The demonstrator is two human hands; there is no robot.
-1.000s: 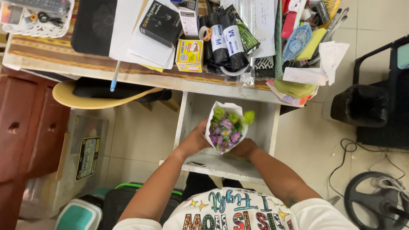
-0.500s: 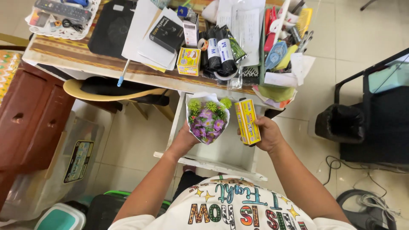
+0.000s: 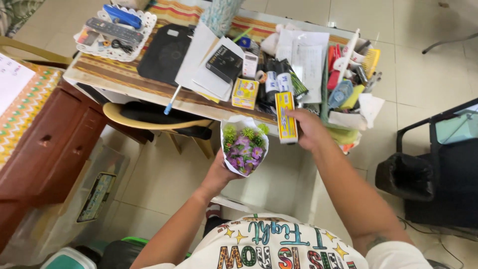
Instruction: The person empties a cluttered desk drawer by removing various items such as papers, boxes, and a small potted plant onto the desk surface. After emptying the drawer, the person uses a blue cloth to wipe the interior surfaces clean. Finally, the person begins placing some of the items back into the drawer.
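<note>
While the head camera looks straight down, the left hand (image 3: 218,174) is closed around the base of a small bouquet (image 3: 244,149) of purple and green flowers in a white paper wrap, held upright in the air just in front of the tabletop (image 3: 124,79) edge. The right hand (image 3: 308,130) grips a long yellow box (image 3: 286,117) by its lower end; the box stands nearly upright, its top level with the things at the tabletop's front edge and just beside the black bottles (image 3: 279,84) there. Bouquet and box are near each other but apart.

As a judgement, both things are already picked up and neither is set down, so the work looks midway: the holding is done, and the placing or joining of the two is not. Whether the yellow box touches the tabletop cannot be told from this angle.

Around them the tabletop is crowded: a smaller yellow box (image 3: 245,93), a black pad (image 3: 164,52), a white tray (image 3: 117,32) with a remote control, papers and a basket of tools. A wooden chair (image 3: 149,117) sits tucked beneath.
</note>
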